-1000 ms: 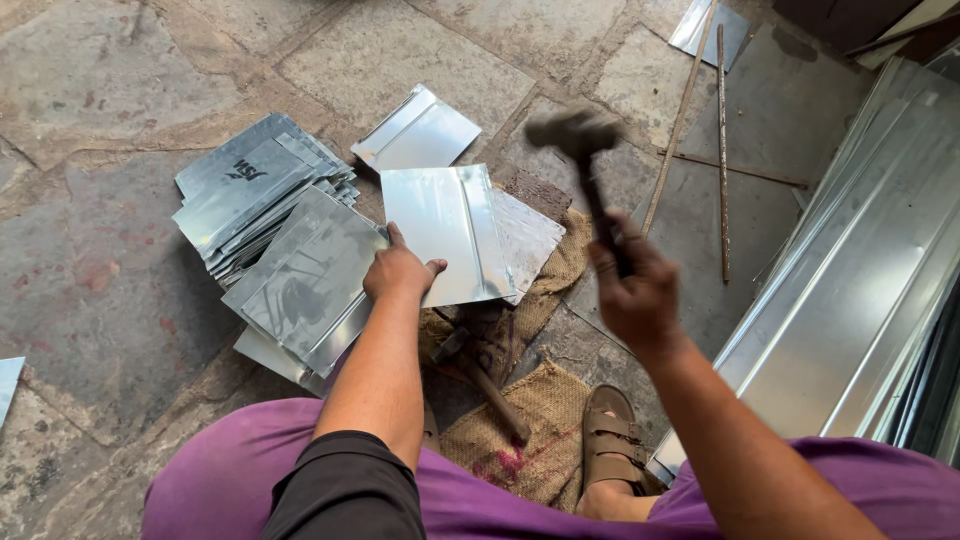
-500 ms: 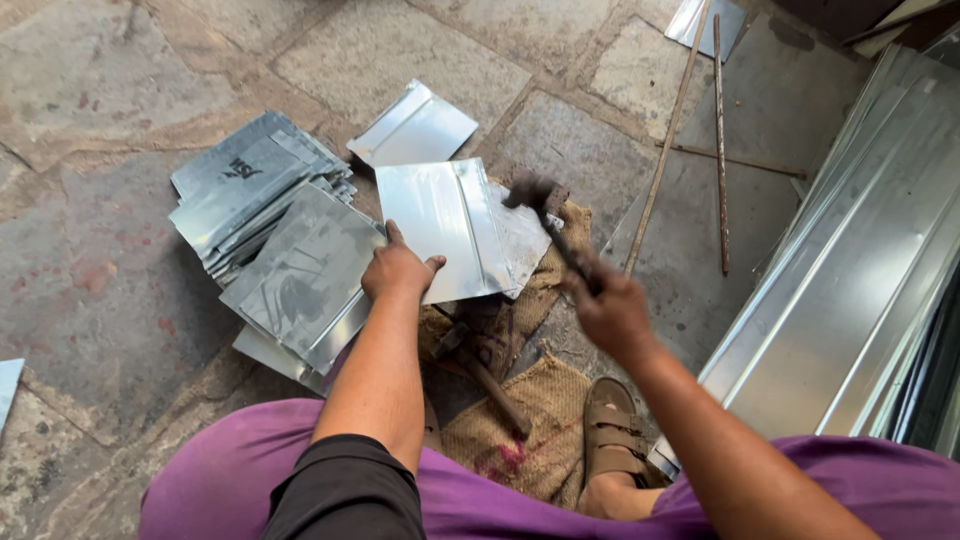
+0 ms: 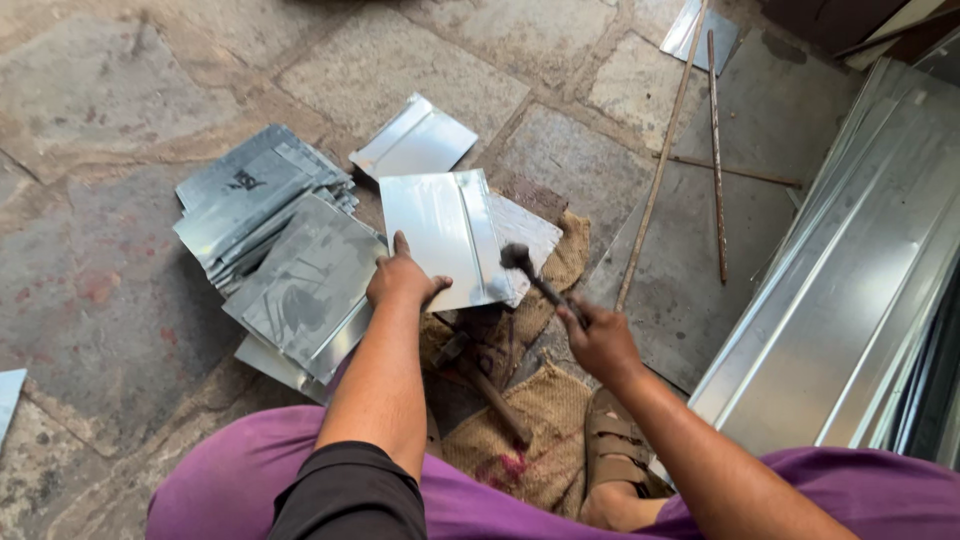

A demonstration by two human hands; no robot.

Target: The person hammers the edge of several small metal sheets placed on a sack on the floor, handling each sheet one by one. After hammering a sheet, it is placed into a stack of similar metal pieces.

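Hammer: down from its raised position a second ago; the dark-headed hammer with a dark handle (image 3: 528, 270) now has its head at the near right corner of the shiny folded rectangular metal sheet (image 3: 440, 232), on or just above the raised seam, too blurred to tell whether it touches.
Right hand: the right hand (image 3: 598, 338) has swung down and to the left with the hammer, fingers wrapped closed around the handle's near end.
Left hand: the left hand (image 3: 403, 280) is unmoved across all three frames, palm pressed flat on the sheet's near edge with fingers spread, pinning rather than gripping.
Sheet: same place as before, lying on the brown burlap sacking (image 3: 520, 440) over the grey stone-slab floor (image 3: 90, 300), just right of the stack of dull grey cut metal sheets (image 3: 280, 250).
Meaning: judged from the drop of the head, a blow is landing on the fold, so the seam is being flattened while the sheet is held steady.
Unchanged nearby: a second wooden-handled hammer (image 3: 485, 385) lies on the sacking between the arms; thin rods (image 3: 715, 150) lie on the floor far right; long bright metal channels (image 3: 850, 290) lean along the right; the brown sandal (image 3: 615, 450) is near the right forearm.
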